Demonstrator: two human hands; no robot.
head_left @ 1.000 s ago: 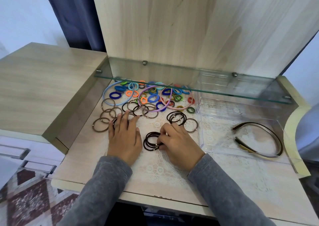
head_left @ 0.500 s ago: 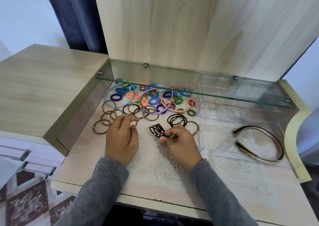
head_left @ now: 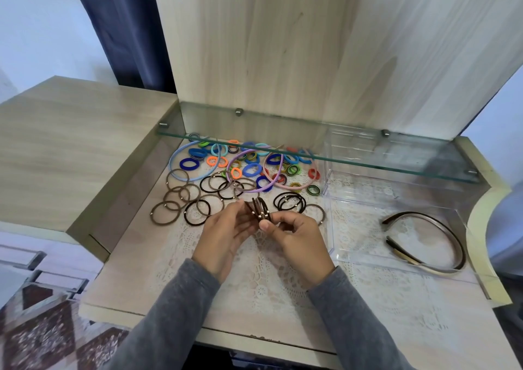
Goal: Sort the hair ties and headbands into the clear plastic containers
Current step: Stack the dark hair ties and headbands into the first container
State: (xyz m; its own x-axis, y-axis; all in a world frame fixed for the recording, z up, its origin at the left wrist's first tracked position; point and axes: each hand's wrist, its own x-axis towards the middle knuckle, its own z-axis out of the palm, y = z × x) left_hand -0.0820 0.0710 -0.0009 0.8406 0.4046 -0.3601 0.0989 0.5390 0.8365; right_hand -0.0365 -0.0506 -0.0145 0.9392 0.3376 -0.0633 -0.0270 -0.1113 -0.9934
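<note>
Clear container point(head_left: 362, 229) holds two brown headbands point(head_left: 424, 216).

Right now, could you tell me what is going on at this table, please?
A person is sorting hair accessories. Their right hand pinches a bundle of dark hair ties over the lace mat, and the left hand touches it from the other side. Many loose ties and pastel headbands lie further back, under the glass shelf. The clear container on the right holds only two brown headbands.
</note>
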